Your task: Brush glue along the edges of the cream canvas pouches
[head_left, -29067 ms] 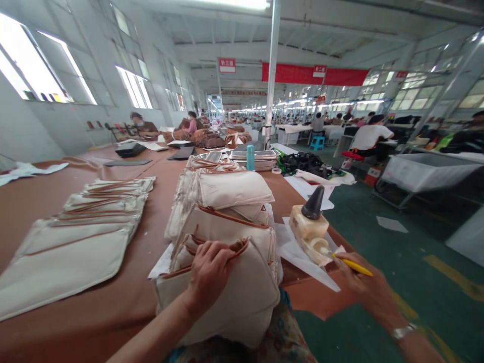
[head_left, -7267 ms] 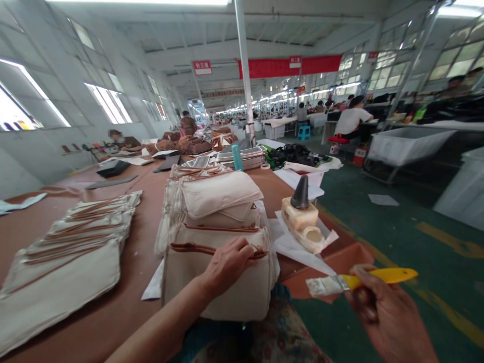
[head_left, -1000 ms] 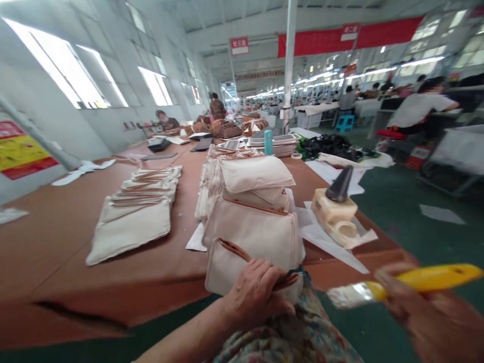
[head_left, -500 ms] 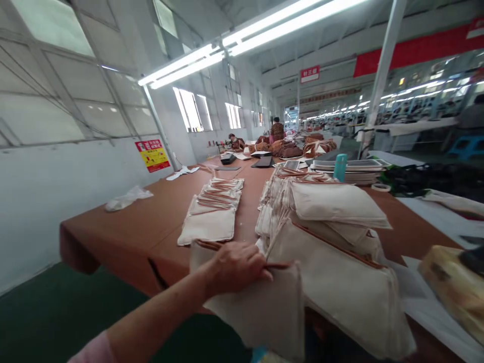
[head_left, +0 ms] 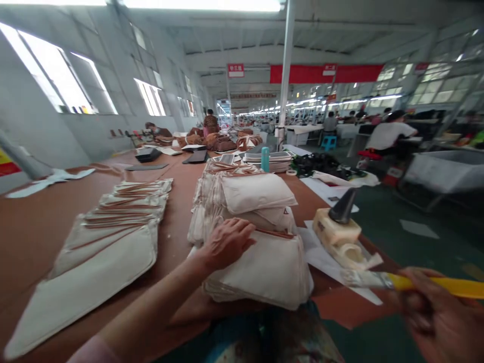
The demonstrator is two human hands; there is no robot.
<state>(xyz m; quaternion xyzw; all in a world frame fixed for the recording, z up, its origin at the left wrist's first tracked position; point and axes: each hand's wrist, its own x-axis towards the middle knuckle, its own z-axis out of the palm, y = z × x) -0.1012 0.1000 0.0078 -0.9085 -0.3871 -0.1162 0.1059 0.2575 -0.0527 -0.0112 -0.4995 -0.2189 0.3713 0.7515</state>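
Note:
My left hand (head_left: 229, 244) rests over the upper edge of a stack of cream fabric pouches (head_left: 260, 267), its fingers loosely bent and not visibly holding anything. Brown trim shows along the pouches' open edges. To the right, my right hand (head_left: 434, 312) is closed around the yellow handle of a flat paintbrush (head_left: 454, 287); motion blurs it. The bristles point left, close to a stained cream plastic container (head_left: 335, 229) with a dark cone on top. Left of the stack, an overlapping row of pouches (head_left: 102, 272) lies fanned on the brown tabletop (head_left: 177, 282).
More pouches (head_left: 257, 191) are piled behind the stack. A teal bottle (head_left: 264, 159) and a roll of tape (head_left: 291, 172) stand beyond. White paper (head_left: 315, 252) lies under the container. Co-workers sit further off, and a white bin (head_left: 446, 171) stands at right.
The pouch that my left hand carried now lies at the front of the left row. That hand is back over the stack. The view has turned right, and my right hand with the brush has appeared.

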